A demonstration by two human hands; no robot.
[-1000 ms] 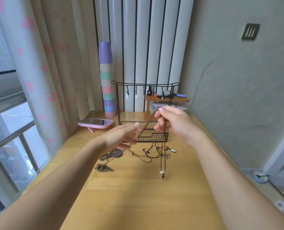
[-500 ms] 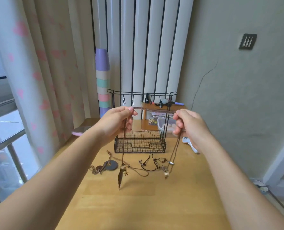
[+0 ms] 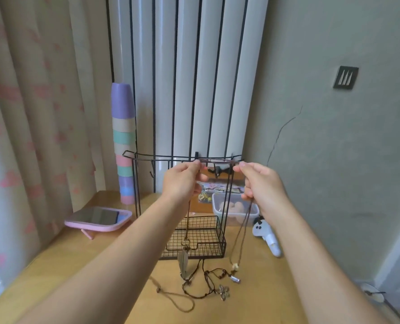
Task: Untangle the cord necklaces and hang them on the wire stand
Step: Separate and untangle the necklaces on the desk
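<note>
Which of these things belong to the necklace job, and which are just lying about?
Job: cord necklace, pinched by left hand and right hand; wire stand; tangled necklaces on table.
Lying about: stacked cups; pink-framed panel; plastic box; white controller.

Soft daylight filters through the curtain [image 3: 30,136] along the left edge, leaving the wall [image 3: 334,160] on the right dimmer and flat. Shadows on the table [image 3: 252,300] are faint. Wide-angle distortion bows straight lines toward the frame's edges; the thin cord [image 3: 217,161] looks smeared, possibly motion blur.
</note>
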